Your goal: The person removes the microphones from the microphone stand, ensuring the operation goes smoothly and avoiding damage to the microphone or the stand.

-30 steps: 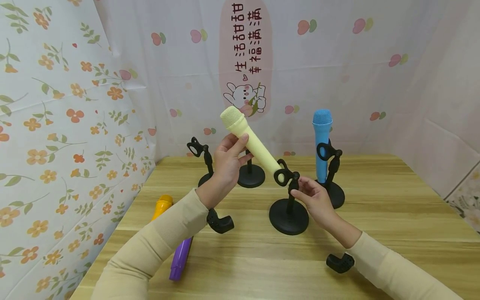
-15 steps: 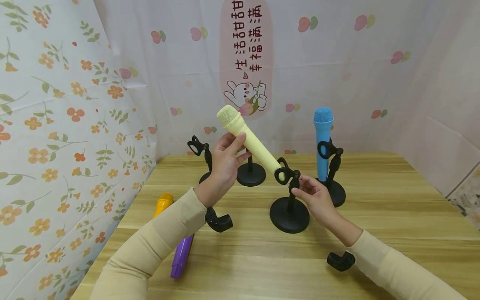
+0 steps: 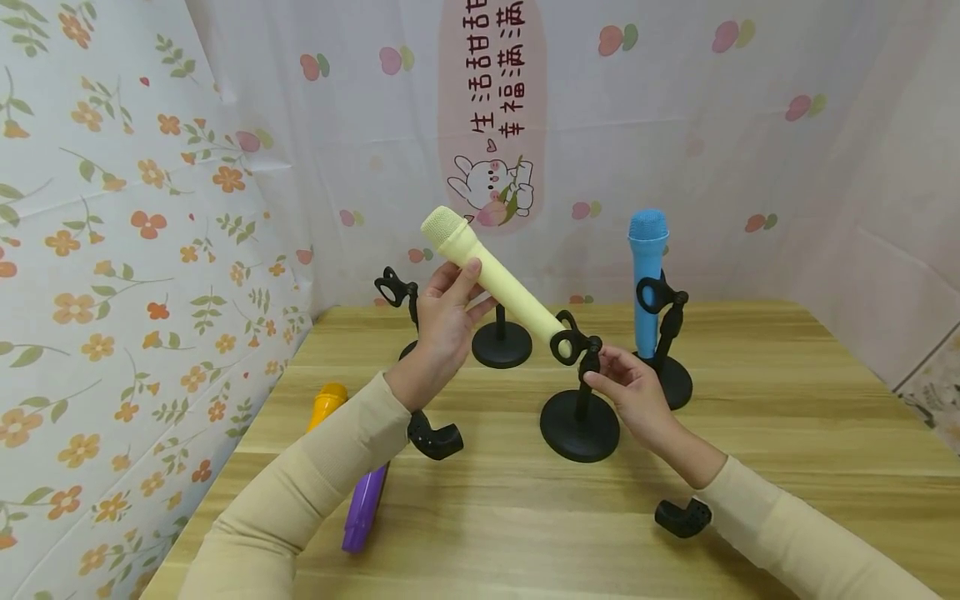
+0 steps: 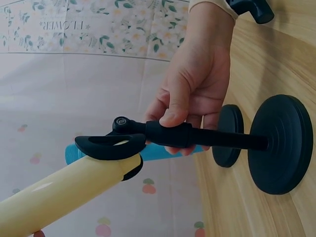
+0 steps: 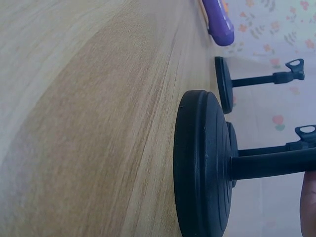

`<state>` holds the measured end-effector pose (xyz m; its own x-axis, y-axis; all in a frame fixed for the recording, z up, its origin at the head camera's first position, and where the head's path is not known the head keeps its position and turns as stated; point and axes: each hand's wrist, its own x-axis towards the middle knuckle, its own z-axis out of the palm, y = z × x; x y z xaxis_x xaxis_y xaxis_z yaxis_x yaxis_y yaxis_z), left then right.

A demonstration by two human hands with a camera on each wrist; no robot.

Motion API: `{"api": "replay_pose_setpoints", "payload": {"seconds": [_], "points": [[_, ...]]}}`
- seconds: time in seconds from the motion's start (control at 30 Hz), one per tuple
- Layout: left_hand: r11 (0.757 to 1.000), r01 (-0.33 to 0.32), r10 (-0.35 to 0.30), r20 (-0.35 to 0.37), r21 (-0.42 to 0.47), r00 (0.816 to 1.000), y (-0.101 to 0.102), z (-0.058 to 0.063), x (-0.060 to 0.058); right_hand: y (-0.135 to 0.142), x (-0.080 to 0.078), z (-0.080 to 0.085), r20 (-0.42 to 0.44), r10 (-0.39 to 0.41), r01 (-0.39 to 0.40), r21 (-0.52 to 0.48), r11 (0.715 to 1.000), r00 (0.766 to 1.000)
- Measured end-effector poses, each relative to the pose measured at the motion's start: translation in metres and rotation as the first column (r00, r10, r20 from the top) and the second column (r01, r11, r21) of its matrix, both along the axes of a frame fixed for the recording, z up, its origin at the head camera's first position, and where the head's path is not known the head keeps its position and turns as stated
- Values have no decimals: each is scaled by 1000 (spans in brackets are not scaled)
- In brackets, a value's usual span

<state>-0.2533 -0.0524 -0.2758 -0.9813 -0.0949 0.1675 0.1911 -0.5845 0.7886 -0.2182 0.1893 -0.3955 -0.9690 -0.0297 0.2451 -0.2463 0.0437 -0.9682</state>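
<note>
A pale yellow microphone (image 3: 517,302) slants down to the right, held by my left hand (image 3: 444,321) between thumb and fingers near its head. Its lower end sits within the ring clip of a black microphone stand (image 3: 580,427). My right hand (image 3: 633,396) pinches the stand's upright just below the clip. In the left wrist view the clip (image 4: 111,147) wraps the tail of the yellow microphone, and the right hand's thumb (image 4: 174,117) presses on the stand's collar. The stand's round base (image 5: 197,163) shows large in the right wrist view.
A blue microphone (image 3: 647,283) stands upright in another black stand (image 3: 671,383) at the right. Two further stands are behind the left hand, one with its base (image 3: 502,345) showing. Orange (image 3: 327,404) and purple (image 3: 365,510) microphones lie at the left. A black bent piece (image 3: 682,518) lies near the right sleeve.
The yellow microphone has tilted a little flatter, its head shifting left with my left hand, and its tail sits slightly further through the clip. My right hand keeps its hold on the stand.
</note>
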Motion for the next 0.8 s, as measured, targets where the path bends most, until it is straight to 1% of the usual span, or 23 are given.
{"api": "replay_pose_setpoints", "payload": {"seconds": [0.2, 0.37, 0.47, 0.63, 0.8], "points": [[1000, -18, 18, -16, 9, 1000, -1, 0, 0, 0, -1, 1, 0, -3, 3, 11, 1000, 1000], [1000, -21, 22, -21, 21, 1000, -2, -1, 0, 0, -1, 1, 0, -4, 4, 7, 1000, 1000], [999, -21, 22, -32, 38, 999, -4, -1, -1, 0, -1, 1, -2, -2, 2, 6, 1000, 1000], [997, -45, 48, -59, 56, 997, -12, 1, -5, 0, -1, 1, -8, -7, 7, 7, 1000, 1000], [995, -69, 71, -30, 67, 997, -20, 1, -6, 0, 0, 0, 5, -6, 6, 10, 1000, 1000]]}}
